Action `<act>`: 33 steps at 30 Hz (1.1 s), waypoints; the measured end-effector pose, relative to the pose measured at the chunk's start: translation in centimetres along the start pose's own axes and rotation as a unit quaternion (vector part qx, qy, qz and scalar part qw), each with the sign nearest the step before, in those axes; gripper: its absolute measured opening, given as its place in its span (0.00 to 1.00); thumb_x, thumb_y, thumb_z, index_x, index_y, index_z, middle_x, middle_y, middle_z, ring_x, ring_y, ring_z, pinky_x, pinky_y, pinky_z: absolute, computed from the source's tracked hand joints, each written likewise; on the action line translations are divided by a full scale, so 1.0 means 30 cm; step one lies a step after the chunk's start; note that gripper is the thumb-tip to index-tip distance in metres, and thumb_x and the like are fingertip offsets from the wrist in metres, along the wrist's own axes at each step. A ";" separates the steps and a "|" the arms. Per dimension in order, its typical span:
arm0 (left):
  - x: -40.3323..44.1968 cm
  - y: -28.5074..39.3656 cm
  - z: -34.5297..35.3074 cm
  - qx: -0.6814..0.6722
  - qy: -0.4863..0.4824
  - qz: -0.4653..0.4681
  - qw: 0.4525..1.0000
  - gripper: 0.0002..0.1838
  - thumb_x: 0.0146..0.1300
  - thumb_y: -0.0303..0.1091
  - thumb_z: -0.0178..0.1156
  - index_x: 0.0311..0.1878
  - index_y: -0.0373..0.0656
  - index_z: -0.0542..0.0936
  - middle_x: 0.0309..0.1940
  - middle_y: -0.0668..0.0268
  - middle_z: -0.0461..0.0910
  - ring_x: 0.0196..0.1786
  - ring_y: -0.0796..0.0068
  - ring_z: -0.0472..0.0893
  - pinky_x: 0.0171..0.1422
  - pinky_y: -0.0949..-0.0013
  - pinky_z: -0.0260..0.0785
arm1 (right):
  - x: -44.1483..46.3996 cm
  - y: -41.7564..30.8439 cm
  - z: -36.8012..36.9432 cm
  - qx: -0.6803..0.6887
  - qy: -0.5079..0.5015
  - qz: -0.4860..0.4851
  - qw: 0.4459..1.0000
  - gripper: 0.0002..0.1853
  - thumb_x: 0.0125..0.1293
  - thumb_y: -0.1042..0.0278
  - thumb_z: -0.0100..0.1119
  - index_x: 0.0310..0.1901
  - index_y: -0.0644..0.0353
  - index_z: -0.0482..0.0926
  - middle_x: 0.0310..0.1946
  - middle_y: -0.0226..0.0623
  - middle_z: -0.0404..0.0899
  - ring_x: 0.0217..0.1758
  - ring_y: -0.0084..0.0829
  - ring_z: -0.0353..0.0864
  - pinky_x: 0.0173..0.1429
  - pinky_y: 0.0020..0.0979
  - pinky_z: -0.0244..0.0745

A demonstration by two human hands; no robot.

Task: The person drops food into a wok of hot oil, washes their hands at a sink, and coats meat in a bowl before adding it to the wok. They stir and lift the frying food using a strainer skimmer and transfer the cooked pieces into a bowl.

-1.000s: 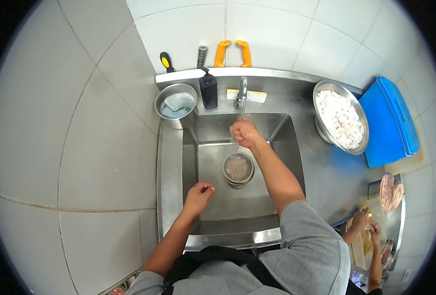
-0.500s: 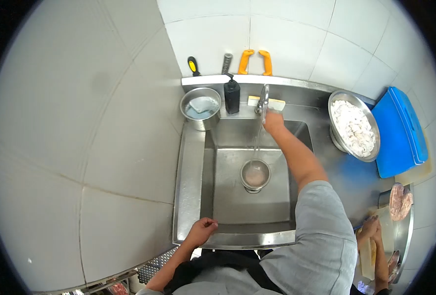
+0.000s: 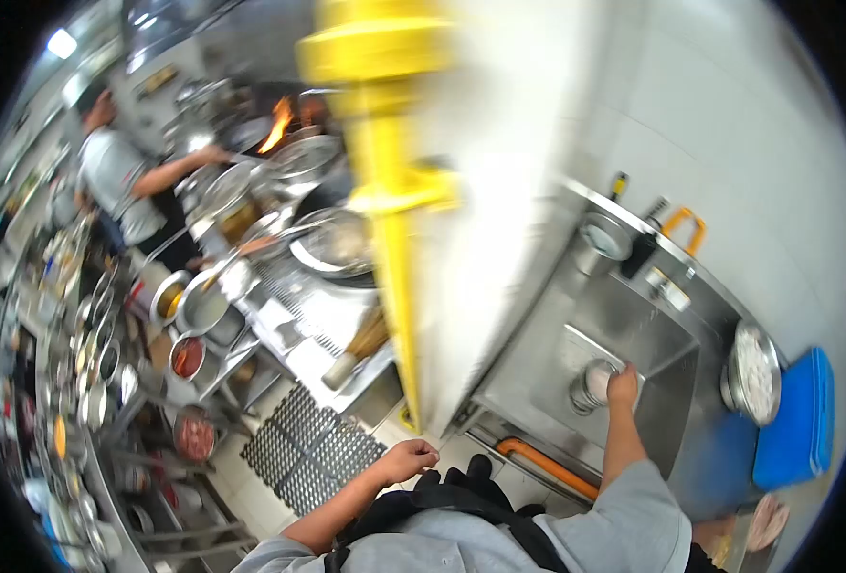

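Gripping the small metal pot [image 3: 597, 384] by its rim with the right hand [image 3: 621, 384], inside the sink [image 3: 669, 411]. Showing its open mouth toward the upper right of the view, beside the palm, and its base toward the lower left, with the long axis slanting between the two; too blurred to tell whether upright or slightly tipped. Reaching forward with the right arm nearly straight, from the grey sleeve [image 3: 641, 506] over the front edge of the sink, back of the hand upward, fingers clamped on the rim and partly hidden. Holding the left hand [image 3: 410, 462] well apart from the right, in front of the body and near the perforated floor mat [image 3: 308, 454], forearm angled up from the lower left, fingers loosely curled; impossible to tell whether thumb and fingertips meet. Standing on the surface [image 3: 719, 468] to the right of the sink: a metal bowl [image 3: 731, 387] of white pieces [image 3: 755, 371], just beside a blue box [image 3: 793, 425].
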State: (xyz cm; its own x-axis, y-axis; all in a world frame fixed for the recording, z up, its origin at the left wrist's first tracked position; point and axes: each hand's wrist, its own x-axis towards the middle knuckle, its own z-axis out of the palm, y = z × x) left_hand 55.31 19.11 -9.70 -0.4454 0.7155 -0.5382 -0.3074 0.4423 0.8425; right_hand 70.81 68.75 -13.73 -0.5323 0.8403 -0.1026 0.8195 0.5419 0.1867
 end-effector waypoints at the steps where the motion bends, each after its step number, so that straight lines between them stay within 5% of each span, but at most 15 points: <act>1: -0.082 -0.056 -0.062 0.075 0.028 -0.008 0.997 0.14 0.60 0.37 0.61 0.42 0.37 0.80 0.40 0.62 0.81 0.41 0.75 0.79 0.47 0.72 0.71 | -0.113 -0.122 -0.084 0.119 0.138 0.018 0.983 0.25 0.60 0.70 0.50 0.61 0.64 0.67 0.62 0.48 0.67 0.66 0.46 0.65 0.68 0.38 0.60; 2: -0.122 -0.224 -0.138 0.038 0.055 0.046 0.997 0.16 0.60 0.41 0.62 0.42 0.37 0.80 0.39 0.60 0.81 0.42 0.73 0.78 0.48 0.71 0.71 | -0.232 -0.224 -0.108 0.240 0.261 0.040 0.934 0.24 0.58 0.75 0.49 0.59 0.65 0.69 0.63 0.49 0.66 0.66 0.48 0.64 0.69 0.38 0.59; 4: -0.331 -0.357 -0.275 0.066 0.108 0.025 0.992 0.19 0.58 0.43 0.64 0.44 0.37 0.80 0.39 0.59 0.81 0.45 0.70 0.78 0.51 0.68 0.70 | -0.444 -0.381 -0.087 0.288 0.298 -0.250 0.875 0.25 0.55 0.82 0.47 0.58 0.63 0.70 0.62 0.52 0.67 0.65 0.49 0.66 0.68 0.40 0.61; 6: -0.492 -0.502 -0.404 0.037 0.126 -0.003 0.991 0.20 0.58 0.44 0.65 0.45 0.36 0.79 0.39 0.59 0.81 0.46 0.69 0.78 0.52 0.68 0.70 | -0.715 -0.587 -0.163 0.289 0.038 -0.311 0.905 0.27 0.53 0.85 0.46 0.57 0.62 0.71 0.59 0.52 0.71 0.61 0.49 0.71 0.65 0.41 0.67; 8: -0.639 -0.566 -0.505 -0.031 0.123 -0.023 0.992 0.21 0.56 0.44 0.67 0.46 0.37 0.79 0.40 0.60 0.81 0.46 0.71 0.77 0.52 0.69 0.70 | -0.895 -0.810 -0.158 0.320 0.124 -0.508 0.790 0.22 0.53 0.87 0.45 0.50 0.62 0.77 0.51 0.52 0.77 0.54 0.46 0.78 0.58 0.37 0.74; 11: -0.705 -0.602 -0.615 -0.044 0.159 -0.012 0.986 0.17 0.59 0.41 0.64 0.45 0.37 0.78 0.39 0.63 0.80 0.44 0.73 0.78 0.51 0.70 0.70 | -1.065 -1.166 -0.188 0.399 0.004 -0.440 0.805 0.07 0.57 0.73 0.60 0.37 0.63 0.83 0.34 0.46 0.83 0.42 0.37 0.84 0.46 0.34 0.78; 14: -0.721 -0.548 -0.711 -0.090 0.186 -0.039 0.978 0.17 0.60 0.40 0.63 0.45 0.36 0.78 0.39 0.63 0.80 0.43 0.74 0.78 0.50 0.71 0.70 | -1.103 -1.509 -0.162 0.327 -0.144 -0.440 0.824 0.17 0.55 0.62 0.67 0.44 0.62 0.82 0.36 0.43 0.84 0.41 0.36 0.85 0.44 0.31 0.77; 16: -0.712 -0.582 -0.790 -0.090 0.203 -0.030 0.975 0.17 0.60 0.40 0.63 0.45 0.35 0.78 0.39 0.64 0.80 0.43 0.75 0.77 0.50 0.71 0.70 | -1.136 -1.749 -0.064 0.405 -0.224 -0.445 0.766 0.26 0.55 0.56 0.69 0.52 0.61 0.77 0.46 0.43 0.81 0.46 0.37 0.83 0.46 0.35 0.76; 19: -0.720 -0.639 -0.930 -0.128 0.231 0.003 0.965 0.19 0.61 0.42 0.62 0.46 0.34 0.78 0.37 0.64 0.80 0.43 0.75 0.77 0.50 0.71 0.70 | -1.098 -2.015 -0.104 0.404 -0.643 -0.214 0.615 0.28 0.54 0.54 0.68 0.55 0.59 0.75 0.50 0.44 0.78 0.56 0.40 0.77 0.56 0.41 0.72; 21: -0.727 -0.739 -1.032 -0.172 0.241 -0.065 0.953 0.21 0.61 0.43 0.62 0.47 0.34 0.78 0.39 0.61 0.81 0.44 0.74 0.77 0.50 0.70 0.70 | -1.142 -2.164 -0.100 0.024 -0.168 -0.516 0.839 0.30 0.48 0.52 0.71 0.51 0.59 0.78 0.46 0.48 0.79 0.56 0.46 0.75 0.59 0.39 0.71; 22: -0.770 -0.822 -1.057 -0.014 0.263 -0.110 0.958 0.20 0.61 0.43 0.62 0.48 0.36 0.78 0.40 0.63 0.80 0.45 0.76 0.77 0.51 0.70 0.69 | -1.103 -2.287 0.046 0.172 -0.212 -0.567 0.777 0.28 0.46 0.53 0.70 0.48 0.60 0.79 0.48 0.49 0.78 0.57 0.42 0.75 0.61 0.38 0.69; 24: -0.834 -0.799 -1.122 0.112 0.306 -0.171 0.930 0.19 0.59 0.42 0.63 0.43 0.32 0.80 0.40 0.61 0.82 0.46 0.77 0.78 0.50 0.71 0.70 | -1.158 -2.468 0.002 0.423 -0.346 -0.463 0.697 0.20 0.55 0.66 0.67 0.49 0.64 0.77 0.38 0.43 0.81 0.42 0.33 0.81 0.46 0.31 0.77; 26: -0.874 -0.845 -1.165 -0.147 0.326 -0.201 0.912 0.16 0.59 0.39 0.64 0.39 0.33 0.81 0.36 0.63 0.83 0.40 0.78 0.79 0.46 0.72 0.71 | -1.201 -2.660 -0.037 0.590 -0.454 -0.366 0.559 0.12 0.61 0.78 0.59 0.46 0.70 0.76 0.39 0.41 0.81 0.38 0.26 0.81 0.39 0.25 0.77; 29: -0.902 -1.002 -1.213 -0.273 0.350 -0.119 0.888 0.14 0.59 0.36 0.64 0.39 0.33 0.81 0.32 0.65 0.83 0.34 0.79 0.79 0.41 0.73 0.72 | -1.250 -2.871 -0.411 0.625 -0.552 -0.228 0.504 0.13 0.62 0.75 0.58 0.48 0.66 0.75 0.36 0.39 0.81 0.34 0.30 0.82 0.38 0.27 0.78; 33: -0.886 -0.766 -1.366 -0.288 0.410 -0.102 0.859 0.10 0.60 0.33 0.64 0.38 0.35 0.80 0.27 0.70 0.80 0.29 0.81 0.76 0.37 0.76 0.70 | -1.176 -3.280 -0.626 0.658 -0.660 -0.084 0.352 0.33 0.61 0.53 0.62 0.62 0.64 0.64 0.57 0.52 0.70 0.58 0.40 0.74 0.62 0.38 0.70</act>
State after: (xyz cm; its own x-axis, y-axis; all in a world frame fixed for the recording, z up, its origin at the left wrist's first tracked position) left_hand 39.76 -32.25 -15.70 -0.7028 -0.0703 -0.7079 -0.7098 0.0028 0.7044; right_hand 4.96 -14.52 -10.14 -0.7463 -0.4018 -0.5307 0.6509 -0.6072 -0.4556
